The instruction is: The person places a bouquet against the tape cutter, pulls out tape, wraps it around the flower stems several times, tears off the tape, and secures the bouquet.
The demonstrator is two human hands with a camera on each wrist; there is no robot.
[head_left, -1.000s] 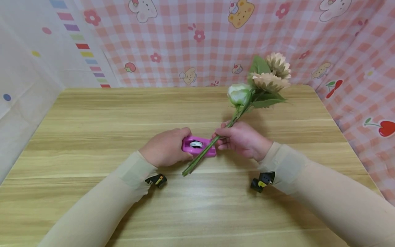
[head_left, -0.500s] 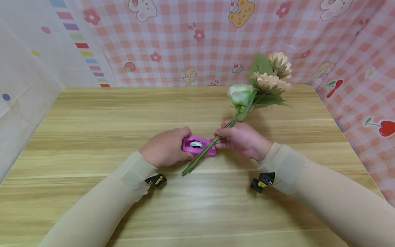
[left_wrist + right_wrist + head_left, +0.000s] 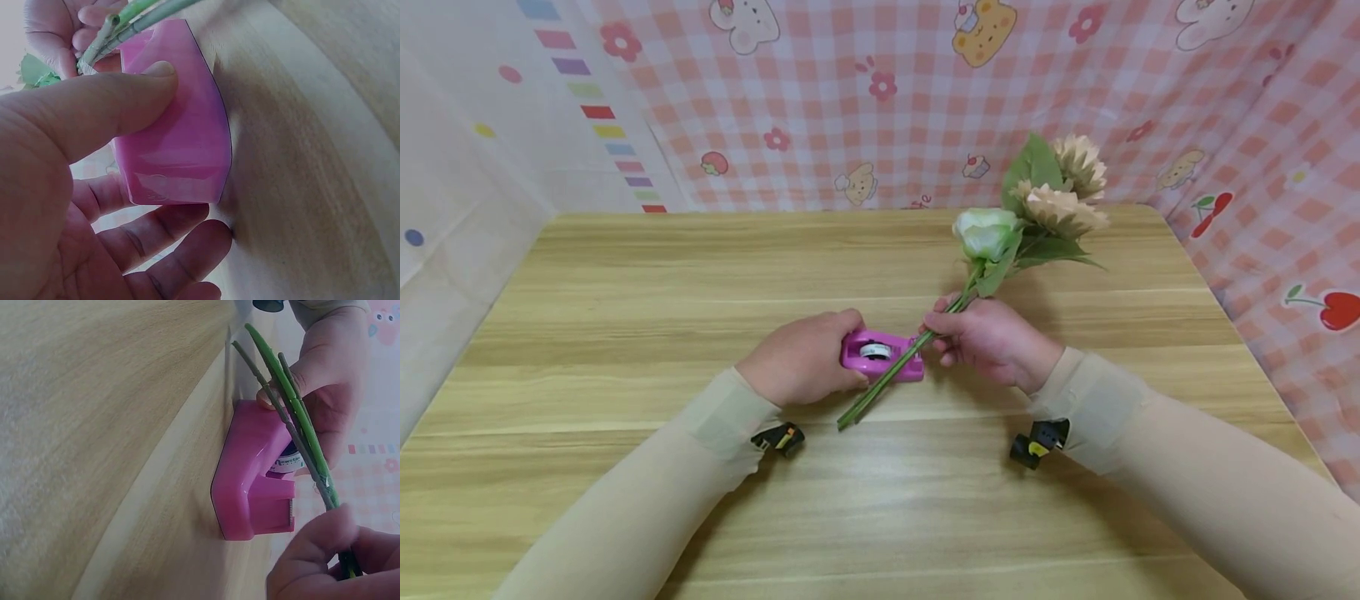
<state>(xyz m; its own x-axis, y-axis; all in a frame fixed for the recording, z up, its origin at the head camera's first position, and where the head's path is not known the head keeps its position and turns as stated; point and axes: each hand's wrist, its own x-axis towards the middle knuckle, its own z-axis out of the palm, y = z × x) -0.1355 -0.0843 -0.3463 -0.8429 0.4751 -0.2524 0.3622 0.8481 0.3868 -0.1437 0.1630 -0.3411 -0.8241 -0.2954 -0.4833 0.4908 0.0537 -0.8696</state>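
Note:
A pink tape dispenser [image 3: 898, 346] with a small roll of tape [image 3: 876, 351] stands on the wooden table. My left hand [image 3: 805, 358] grips its back end, thumb pressed on one side in the left wrist view and fingers on the other. My right hand [image 3: 992, 337] pinches the green stems [image 3: 300, 419] of a small bunch of flowers beside the dispenser's cutter end. The stems slant across above the dispenser, their cut ends toward me. At the top are a pale green-white bloom [image 3: 987, 233], beige blooms [image 3: 1063, 208] and green leaves [image 3: 1032, 167].
The wooden table [image 3: 880, 500] reaches back to a pink checked curtain [image 3: 820, 100] with cartoon prints. Curtains also hang at the left and right sides. A small black camera sits on each wrist, the left camera [image 3: 781, 437] and the right camera [image 3: 1037, 442].
The bunch has turned slightly in my right fingers; the blooms and leaves have shifted a little, and the stem ends have moved slightly left. My left hand and the tape dispenser have stayed put.

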